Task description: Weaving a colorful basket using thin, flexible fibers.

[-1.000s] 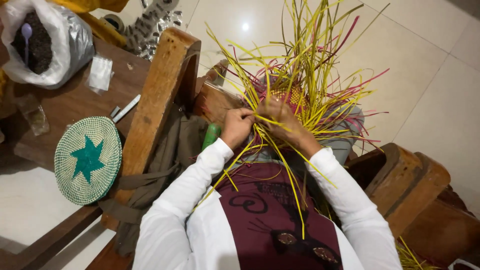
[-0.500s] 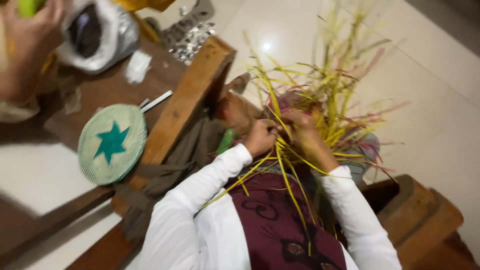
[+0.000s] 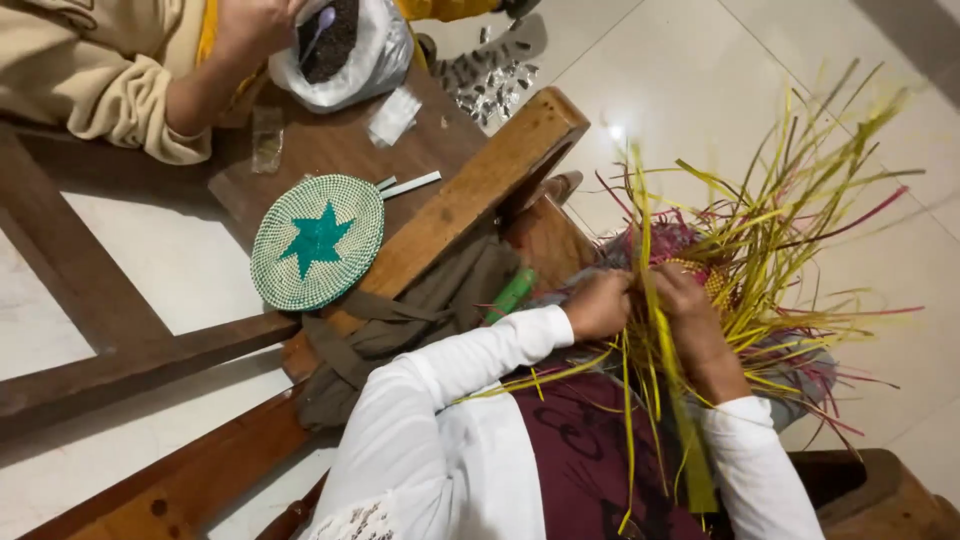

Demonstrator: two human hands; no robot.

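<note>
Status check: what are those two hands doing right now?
Left hand and right hand both gripping yellow straw strands, weaving. Loose strands fan outward. Finished woven mat with green star lies apart on wooden table. Nothing in the way.

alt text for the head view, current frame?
Seen from above, a person in white sleeves works both hands, left hand and right hand, into a bundle of yellow and red weaving strips. A round woven mat with a green star lies on the wooden table beside them.
</note>
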